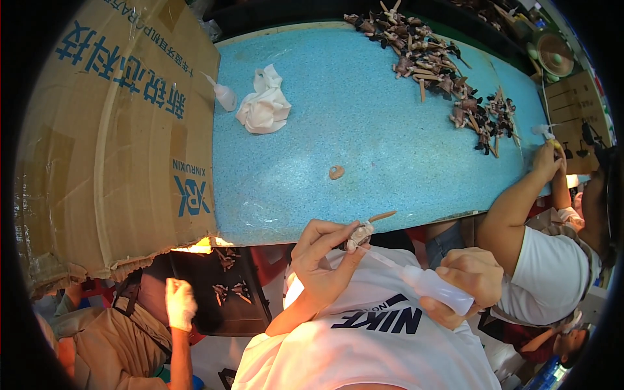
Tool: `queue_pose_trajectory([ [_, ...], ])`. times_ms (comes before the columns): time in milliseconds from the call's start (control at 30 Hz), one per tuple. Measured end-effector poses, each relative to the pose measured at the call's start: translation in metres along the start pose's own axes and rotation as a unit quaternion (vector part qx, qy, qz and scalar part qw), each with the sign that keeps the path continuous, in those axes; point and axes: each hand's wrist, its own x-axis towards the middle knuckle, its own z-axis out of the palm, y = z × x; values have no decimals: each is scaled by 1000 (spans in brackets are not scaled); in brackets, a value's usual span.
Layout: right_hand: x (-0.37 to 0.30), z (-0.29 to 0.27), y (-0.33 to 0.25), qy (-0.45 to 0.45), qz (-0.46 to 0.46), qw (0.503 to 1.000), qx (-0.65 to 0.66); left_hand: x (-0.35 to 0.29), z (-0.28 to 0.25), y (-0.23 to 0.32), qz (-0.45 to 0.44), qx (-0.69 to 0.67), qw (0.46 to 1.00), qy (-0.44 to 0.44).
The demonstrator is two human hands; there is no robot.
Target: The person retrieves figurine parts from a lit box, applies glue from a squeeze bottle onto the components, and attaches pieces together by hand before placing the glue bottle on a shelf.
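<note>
Tilted white bottle (443, 290) – beside figurine (359, 236)

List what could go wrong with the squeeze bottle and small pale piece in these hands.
The nozzle of the squeeze bottle points close to the left hand's fingers, so anything squeezed out might reach them instead of the small pale piece.
The right hand tilts the bottle above the white shirt; a drip could stain it.

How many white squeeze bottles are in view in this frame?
3: one squeeze bottle in the right hand, a second bottle on the blue table beside the cardboard box, a third bottle at a co-worker's hand. Others may be hidden.
</note>
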Motion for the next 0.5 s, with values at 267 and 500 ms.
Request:
queue_pose_trajectory([
  [267, 2, -2, 1, 0, -3, 1000, 2, 0, 0, -1, 6, -11, 1000, -15],
  [500, -5, 1, 4, 46, 7, 999, 5, -1, 2, -3, -23, -69, 997, 24],
])
